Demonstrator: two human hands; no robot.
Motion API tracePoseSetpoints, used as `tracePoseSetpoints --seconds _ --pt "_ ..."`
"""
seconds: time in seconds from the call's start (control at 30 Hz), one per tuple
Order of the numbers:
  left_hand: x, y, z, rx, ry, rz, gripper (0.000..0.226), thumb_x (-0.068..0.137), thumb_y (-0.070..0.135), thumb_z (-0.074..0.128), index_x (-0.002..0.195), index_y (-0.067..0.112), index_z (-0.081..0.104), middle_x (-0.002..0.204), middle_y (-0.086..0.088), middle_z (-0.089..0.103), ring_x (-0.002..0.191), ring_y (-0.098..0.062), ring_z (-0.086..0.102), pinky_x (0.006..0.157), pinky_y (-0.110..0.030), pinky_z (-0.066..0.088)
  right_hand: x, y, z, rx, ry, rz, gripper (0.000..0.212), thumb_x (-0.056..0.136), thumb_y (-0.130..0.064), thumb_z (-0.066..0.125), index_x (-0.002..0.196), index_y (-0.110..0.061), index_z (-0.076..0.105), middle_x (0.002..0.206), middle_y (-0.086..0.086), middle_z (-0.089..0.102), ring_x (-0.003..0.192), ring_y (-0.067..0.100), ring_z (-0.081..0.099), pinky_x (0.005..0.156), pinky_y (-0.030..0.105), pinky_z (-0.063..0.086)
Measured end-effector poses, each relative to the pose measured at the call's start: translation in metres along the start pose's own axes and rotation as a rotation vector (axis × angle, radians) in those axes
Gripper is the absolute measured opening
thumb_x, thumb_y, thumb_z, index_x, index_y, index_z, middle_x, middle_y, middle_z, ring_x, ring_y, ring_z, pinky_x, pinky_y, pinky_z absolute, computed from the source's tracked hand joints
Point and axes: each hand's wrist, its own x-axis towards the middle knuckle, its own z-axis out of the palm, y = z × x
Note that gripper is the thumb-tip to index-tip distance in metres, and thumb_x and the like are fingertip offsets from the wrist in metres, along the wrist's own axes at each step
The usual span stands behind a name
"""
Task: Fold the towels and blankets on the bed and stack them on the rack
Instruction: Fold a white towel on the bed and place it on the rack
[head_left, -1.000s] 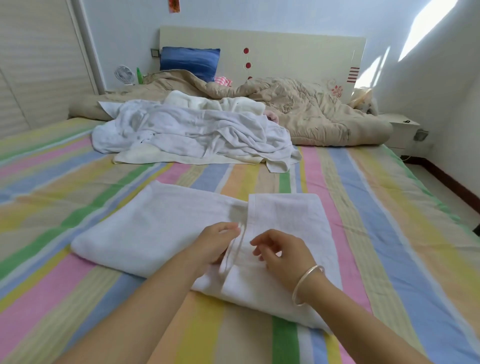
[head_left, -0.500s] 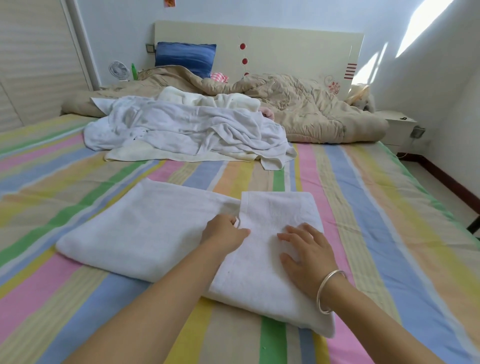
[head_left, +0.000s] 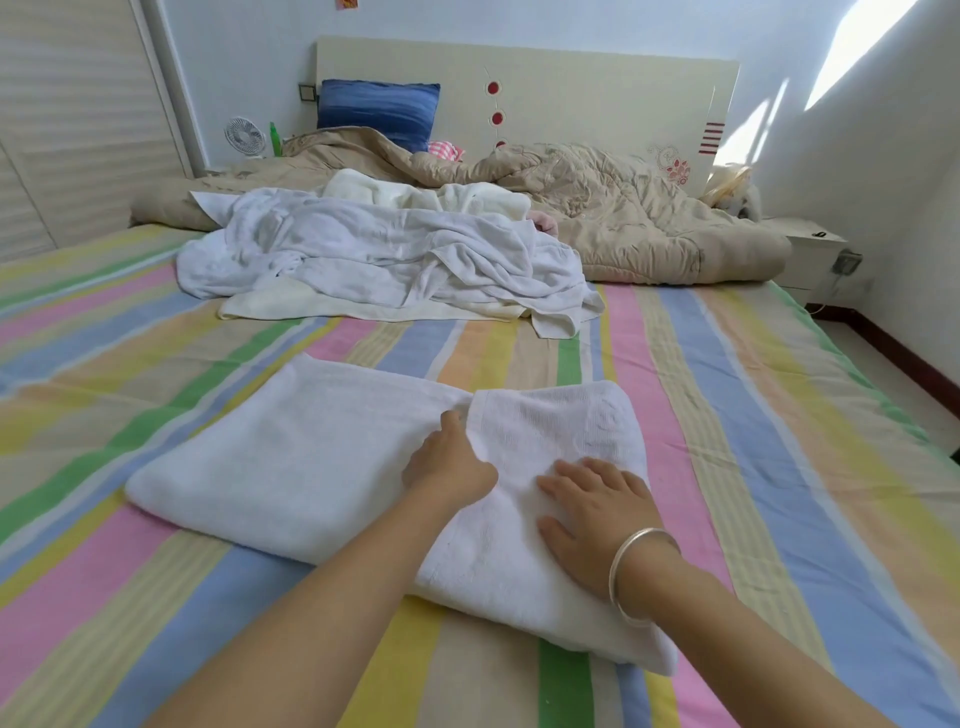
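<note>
A white towel (head_left: 291, 467) lies part folded on the striped bed sheet (head_left: 779, 467), its right end turned over onto itself. My left hand (head_left: 449, 462) rests at the edge of that folded flap, fingers bent down onto the cloth; whether it pinches the edge I cannot tell. My right hand (head_left: 592, 514), with a silver bangle on the wrist, lies flat on the flap with fingers spread. Further up the bed sits a crumpled heap of white towels and blankets (head_left: 384, 254). No rack is in view.
A beige quilt (head_left: 623, 218) is bunched along the head of the bed, with a blue pillow (head_left: 376, 106) against the headboard (head_left: 571, 88). A small fan (head_left: 243, 136) and green bottle stand at the far left. A nightstand (head_left: 810, 244) and floor lie to the right.
My right hand went from bent fingers at the flap's edge to lying flat on the flap. My left hand slid up along the fold edge. The camera view shifted slightly.
</note>
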Motion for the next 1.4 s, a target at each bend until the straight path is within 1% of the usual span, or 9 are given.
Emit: tracePoseSetpoints --seconds 0.13,0.23,0.33,0.5,0.77,0.87,1.03,1.2,1.4 --pt "0.022 0.01 -0.01 -0.408 -0.079 0.016 0.088 0.074 0.033 0.073 0.149 0.025 0.028 0.143 0.001 0.045 0.123 -0.021 0.051 0.102 -0.037 0.046 0.018 0.011 -0.018 0.005 0.179 0.058 0.047 0.095 -0.049 0.032 0.138 -0.033 0.041 0.142 -0.008 0.042 0.131 0.019 0.034 0.103 0.033 0.027" --pt "0.034 0.009 -0.004 -0.23 -0.044 0.182 0.082 0.085 0.015 0.061 0.153 0.033 0.02 0.151 -0.001 0.038 0.13 -0.024 0.046 0.1 -0.033 0.045 0.039 0.015 -0.022 0.003 0.305 0.075 0.075 0.083 -0.057 0.002 0.15 -0.031 0.023 0.16 -0.002 0.017 0.147 0.023 0.007 0.117 0.038 0.007" --pt "0.037 0.007 0.01 -0.027 -0.054 0.362 0.08 0.085 0.01 0.049 0.149 0.049 0.021 0.155 0.0 0.031 0.128 -0.023 0.047 0.094 -0.032 0.046 0.076 0.034 -0.011 -0.023 0.19 0.168 0.069 0.091 -0.061 0.0 0.154 -0.033 0.0 0.162 -0.004 -0.01 0.147 0.023 -0.017 0.117 0.044 -0.012" --pt "0.056 -0.005 0.032 0.104 -0.078 0.397 0.069 0.087 0.014 0.045 0.142 0.053 0.034 0.161 0.015 0.007 0.138 -0.017 0.036 0.106 -0.034 0.04 0.107 0.057 0.032 0.201 -0.032 0.393 0.066 0.095 -0.062 0.013 0.154 -0.035 0.002 0.162 -0.007 -0.007 0.148 0.023 -0.012 0.119 0.048 0.003" --pt "0.056 -0.01 0.038 0.073 0.068 0.397 0.062 0.087 0.025 0.051 0.144 0.041 0.035 0.15 0.009 0.032 0.116 -0.02 0.052 0.094 -0.036 0.046 0.091 0.041 0.022 0.061 0.002 0.311 0.07 0.095 -0.062 0.011 0.154 -0.029 -0.006 0.161 0.0 -0.016 0.146 0.025 -0.019 0.118 0.048 -0.01" --pt "0.046 -0.007 0.033 0.161 0.2 0.363 0.062 0.09 0.029 0.052 0.148 0.03 0.029 0.15 0.007 0.027 0.117 -0.022 0.053 0.088 -0.034 0.046 0.057 0.005 0.014 0.101 -0.066 0.129 0.092 0.073 -0.08 -0.013 0.153 -0.033 -0.008 0.159 -0.003 -0.02 0.145 0.019 -0.025 0.115 0.047 -0.019" --pt "0.024 -0.015 0.016 0.147 0.224 0.301 0.05 0.096 0.036 0.052 0.141 0.023 0.036 0.145 0.0 0.034 0.116 -0.024 0.054 0.087 -0.035 0.044 0.013 -0.04 0.026 0.033 -0.086 0.013 0.103 0.054 -0.066 -0.032 0.15 -0.032 -0.017 0.157 -0.003 -0.027 0.136 0.011 -0.034 0.11 0.043 -0.024" --pt "-0.025 -0.06 -0.026 -0.124 0.291 0.351 0.023 0.092 0.02 0.056 0.113 0.027 0.06 0.13 0.008 0.048 0.117 -0.013 0.053 0.096 -0.032 0.044 0.022 -0.053 0.012 0.06 -0.163 0.176 0.071 0.093 -0.064 0.006 0.154 -0.029 -0.004 0.161 0.0 -0.016 0.147 0.02 -0.019 0.118 0.045 -0.013" --pt "-0.057 -0.129 -0.057 -0.57 0.334 0.012 0.024 0.084 0.009 0.053 0.085 0.03 0.064 0.097 0.003 0.067 0.093 -0.018 0.066 0.087 -0.039 0.053 0.017 -0.128 0.016 0.161 -0.096 0.174 0.07 0.094 -0.065 0.012 0.154 -0.031 0.004 0.162 -0.001 -0.01 0.148 0.022 -0.012 0.117 0.051 -0.009"
